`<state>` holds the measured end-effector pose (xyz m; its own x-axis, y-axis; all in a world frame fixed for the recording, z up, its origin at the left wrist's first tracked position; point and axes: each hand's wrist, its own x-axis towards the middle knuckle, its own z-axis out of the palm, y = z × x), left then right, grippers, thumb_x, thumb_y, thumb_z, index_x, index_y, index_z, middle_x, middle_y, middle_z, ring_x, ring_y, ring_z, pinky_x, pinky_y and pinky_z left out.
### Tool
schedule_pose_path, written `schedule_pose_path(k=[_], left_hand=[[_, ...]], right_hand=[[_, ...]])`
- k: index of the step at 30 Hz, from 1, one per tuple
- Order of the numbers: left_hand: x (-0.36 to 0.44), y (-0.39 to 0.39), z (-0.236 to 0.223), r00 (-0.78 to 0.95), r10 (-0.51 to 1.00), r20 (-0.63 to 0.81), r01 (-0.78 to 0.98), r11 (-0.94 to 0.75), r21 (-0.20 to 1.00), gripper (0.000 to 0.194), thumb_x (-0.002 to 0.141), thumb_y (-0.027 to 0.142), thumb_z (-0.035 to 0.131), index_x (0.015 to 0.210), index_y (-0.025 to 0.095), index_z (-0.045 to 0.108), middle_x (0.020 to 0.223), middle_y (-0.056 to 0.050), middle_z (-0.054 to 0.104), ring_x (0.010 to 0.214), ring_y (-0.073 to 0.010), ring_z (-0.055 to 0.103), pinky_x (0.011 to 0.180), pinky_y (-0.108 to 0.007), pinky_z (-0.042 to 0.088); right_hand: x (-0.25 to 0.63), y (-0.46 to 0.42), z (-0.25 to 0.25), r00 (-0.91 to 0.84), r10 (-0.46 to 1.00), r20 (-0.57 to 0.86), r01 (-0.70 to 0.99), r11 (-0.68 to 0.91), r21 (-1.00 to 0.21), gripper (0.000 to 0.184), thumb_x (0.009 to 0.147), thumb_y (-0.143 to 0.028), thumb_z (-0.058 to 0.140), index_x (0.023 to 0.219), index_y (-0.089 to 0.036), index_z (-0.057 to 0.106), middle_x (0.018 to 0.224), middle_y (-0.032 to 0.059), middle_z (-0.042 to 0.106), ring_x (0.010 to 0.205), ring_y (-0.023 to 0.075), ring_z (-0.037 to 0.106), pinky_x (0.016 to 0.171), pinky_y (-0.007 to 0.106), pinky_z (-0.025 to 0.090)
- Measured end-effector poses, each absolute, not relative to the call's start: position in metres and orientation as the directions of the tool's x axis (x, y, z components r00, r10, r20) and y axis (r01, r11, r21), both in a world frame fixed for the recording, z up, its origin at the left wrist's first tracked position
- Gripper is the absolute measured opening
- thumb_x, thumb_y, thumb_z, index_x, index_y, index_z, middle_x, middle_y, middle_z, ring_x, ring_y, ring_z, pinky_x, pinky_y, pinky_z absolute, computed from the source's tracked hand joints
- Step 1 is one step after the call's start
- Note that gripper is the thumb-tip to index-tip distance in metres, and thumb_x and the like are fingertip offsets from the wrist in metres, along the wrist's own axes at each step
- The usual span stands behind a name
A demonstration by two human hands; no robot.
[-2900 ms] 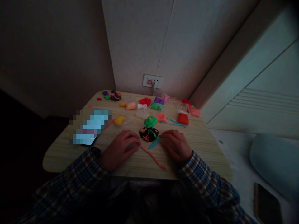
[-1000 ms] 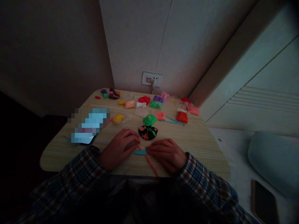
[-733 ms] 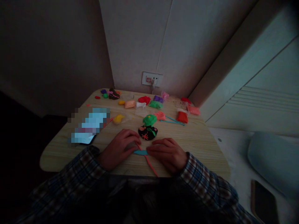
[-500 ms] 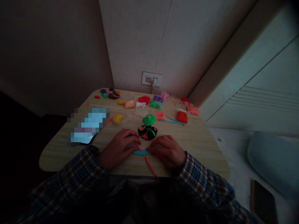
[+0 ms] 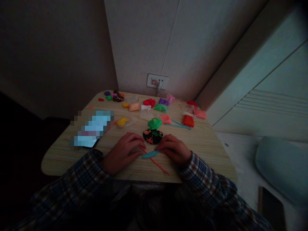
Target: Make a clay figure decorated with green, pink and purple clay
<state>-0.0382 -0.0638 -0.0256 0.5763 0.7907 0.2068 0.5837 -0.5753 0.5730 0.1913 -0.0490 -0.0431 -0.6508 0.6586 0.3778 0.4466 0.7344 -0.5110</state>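
My left hand (image 5: 122,152) lies on the wooden table (image 5: 207,144), its curled fingertips pressing the upper end of a thin pink clay strand (image 5: 157,163). My right hand (image 5: 174,149) grips a flat blue clay tool (image 5: 150,154) whose blade lies across the strand. Just beyond both hands sits a black clay figure (image 5: 152,136) with pink and green marks, and a green clay lump (image 5: 154,123) stands behind it.
Several coloured clay pieces (image 5: 149,103) and a red packet (image 5: 188,121) lie along the table's far side, with thin blue sticks (image 5: 179,124). A lit phone (image 5: 90,128) rests at left. A wall socket (image 5: 157,81) sits behind; a dark phone (image 5: 270,207) lies at right.
My right hand brought the blue tool from beside the black figure down across the pink strand, then shifted up and right, tilting the tool. The strand's lower end swung rightward.
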Motion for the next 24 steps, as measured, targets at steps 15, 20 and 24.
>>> schedule_pose_path(k=[15, 20, 24], left_hand=[[-0.039, -0.063, -0.028, 0.559, 0.803, 0.205, 0.582, -0.556, 0.594, 0.023, 0.079, 0.024, 0.055, 0.102, 0.022, 0.059, 0.109, -0.005, 0.053, 0.106, -0.0203, 0.046, 0.095, -0.036, 0.037], [-0.039, -0.064, -0.027, 0.588, 0.785, 0.194, 0.569, -0.572, 0.591, 0.025, 0.08, 0.024, 0.053, 0.105, 0.023, 0.059, 0.111, -0.005, 0.052, 0.107, -0.0201, 0.045, 0.096, -0.036, 0.036], [-0.038, -0.064, -0.024, 0.595, 0.783, 0.181, 0.573, -0.571, 0.588, 0.022, 0.08, 0.023, 0.053, 0.101, 0.023, 0.061, 0.11, -0.005, 0.053, 0.107, -0.0206, 0.045, 0.096, -0.037, 0.036]], right_hand=[[0.186, -0.05, -0.046, -0.643, 0.664, 0.381, 0.462, 0.734, -0.498, 0.025, 0.086, -0.029, 0.045, 0.081, -0.02, 0.069, 0.08, 0.0065, 0.058, 0.079, 0.0171, 0.052, 0.07, 0.031, 0.043], [0.188, -0.049, -0.046, -0.628, 0.664, 0.405, 0.468, 0.738, -0.486, 0.026, 0.085, -0.03, 0.046, 0.08, -0.02, 0.069, 0.08, 0.0068, 0.058, 0.077, 0.017, 0.052, 0.068, 0.031, 0.043], [0.191, -0.049, -0.045, -0.605, 0.694, 0.39, 0.497, 0.712, -0.497, 0.024, 0.085, -0.028, 0.047, 0.081, -0.021, 0.069, 0.079, 0.0064, 0.058, 0.077, 0.0169, 0.052, 0.068, 0.031, 0.043]])
